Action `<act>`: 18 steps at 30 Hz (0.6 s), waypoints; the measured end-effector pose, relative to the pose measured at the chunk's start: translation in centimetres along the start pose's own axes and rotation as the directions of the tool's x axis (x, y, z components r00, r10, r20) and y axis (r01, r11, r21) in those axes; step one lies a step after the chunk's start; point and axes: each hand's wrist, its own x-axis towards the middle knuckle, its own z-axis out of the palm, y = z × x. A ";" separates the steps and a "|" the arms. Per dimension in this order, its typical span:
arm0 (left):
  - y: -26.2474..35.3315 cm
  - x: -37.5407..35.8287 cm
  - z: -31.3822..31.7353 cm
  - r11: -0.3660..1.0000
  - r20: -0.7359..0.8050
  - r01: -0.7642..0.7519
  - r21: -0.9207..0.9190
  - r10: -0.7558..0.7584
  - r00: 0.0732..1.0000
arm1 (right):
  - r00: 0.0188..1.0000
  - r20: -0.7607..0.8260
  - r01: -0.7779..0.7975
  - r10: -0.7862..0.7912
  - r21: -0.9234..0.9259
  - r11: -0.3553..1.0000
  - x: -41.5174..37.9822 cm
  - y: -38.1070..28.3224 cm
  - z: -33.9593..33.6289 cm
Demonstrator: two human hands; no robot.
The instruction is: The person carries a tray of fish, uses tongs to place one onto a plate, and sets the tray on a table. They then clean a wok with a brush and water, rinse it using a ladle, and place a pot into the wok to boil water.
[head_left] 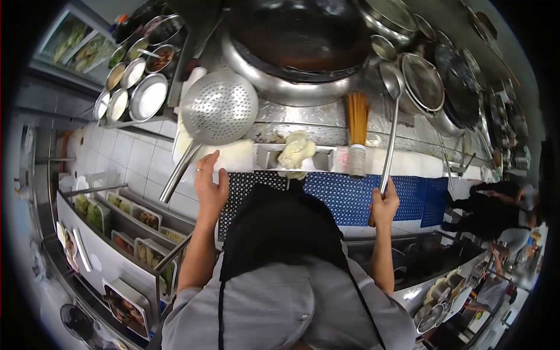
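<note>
My right hand [385, 204] is closed round the handle of a long ladle [392, 134]. Its bowl points away from me, beside a round mesh strainer [423, 83]. With fingers stretched and thumb apart, my left hand [211, 182] rests at a white towel [233, 157] on the counter edge. Just left of that hand lies a perforated skimmer [220, 109], its handle slanting toward me. Between my hands, a pale crumpled cloth [297, 150] sits on a metal tray [267, 158]. A bamboo wok brush [357, 131] stands between the cloth and the ladle.
A large dark wok [297, 35] sits on the stove ahead. Seasoning bowls [149, 98] stand at the upper left. Food containers [149, 219] fill a station at the lower left. Blue perforated matting [344, 195] covers the floor, and other people [496, 204] stand at the right.
</note>
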 end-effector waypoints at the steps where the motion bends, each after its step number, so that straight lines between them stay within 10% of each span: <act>1: -0.7 -0.1 -1.3 0.993 -0.029 -0.046 0.109 0.049 0.998 | 0.999 -0.024 0.027 -0.030 -0.085 0.996 -0.5 1.5 0.5; 5: -4.1 0.6 -6.4 0.808 0.031 -0.035 0.588 0.021 0.999 | 0.989 -0.071 0.088 -0.127 -0.401 0.912 -1.5 5.8 1.9; 8: -7.3 0.2 -9.2 0.779 0.279 0.180 0.601 -0.416 0.866 | 0.990 -0.042 0.087 -0.138 -0.586 0.806 -1.9 6.7 2.5; 10: -8.3 -0.3 -10.3 0.849 0.384 0.291 0.441 -0.472 0.794 | 0.988 -0.034 0.079 -0.152 -0.730 0.679 -2.2 5.7 2.7; 12: -8.8 -0.8 -10.6 0.914 0.459 0.269 0.303 -0.387 0.800 | 0.868 0.053 0.380 -0.493 -0.709 0.594 -2.8 3.4 2.9; 14: -7.5 -1.0 -10.3 0.685 0.595 0.728 -0.032 -0.572 0.564 | 0.744 0.124 0.597 -0.657 -0.565 0.570 -3.6 2.7 4.8; 15: -6.3 -1.1 -9.8 0.447 0.690 0.881 -0.158 -0.588 0.422 | 0.796 0.234 0.599 -0.558 -0.438 0.670 -4.1 2.7 6.5; 18: -4.6 -2.8 -7.8 0.341 0.682 0.866 -0.367 -0.535 0.499 | 0.857 0.469 0.340 -0.213 -0.203 0.918 -4.5 6.2 14.4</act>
